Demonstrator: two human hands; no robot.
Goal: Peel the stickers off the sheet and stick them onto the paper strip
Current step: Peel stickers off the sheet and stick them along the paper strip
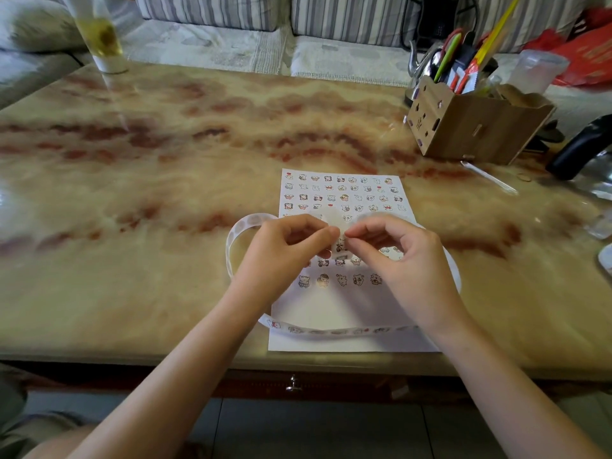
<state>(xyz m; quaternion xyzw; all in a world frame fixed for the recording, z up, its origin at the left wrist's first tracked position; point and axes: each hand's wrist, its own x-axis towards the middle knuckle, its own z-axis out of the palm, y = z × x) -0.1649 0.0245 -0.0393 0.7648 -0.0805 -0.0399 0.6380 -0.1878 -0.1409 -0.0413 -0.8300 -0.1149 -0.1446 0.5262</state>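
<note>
spreading under everything is one beige stone table veined in red-brown (165, 160), and on it, near the front edge, lies one white sticker sheet printed with small cartoon animals (341, 200). its far rows look full, about ten across. the near part is bare white, so i judge a good share is already peeled and most of the job remains. one long white paper strip (331, 331) loops around the sheet. its near run carries roughly seven stickers, blurred. two hands meet above the sheet. the left hand (281, 250) pinches a raised stretch of strip between thumb and forefinger. the right hand (397, 256) pinches the same stretch, where one small sticker (340, 245) shows. whether it grips sticker or strip, i cannot tell.
</note>
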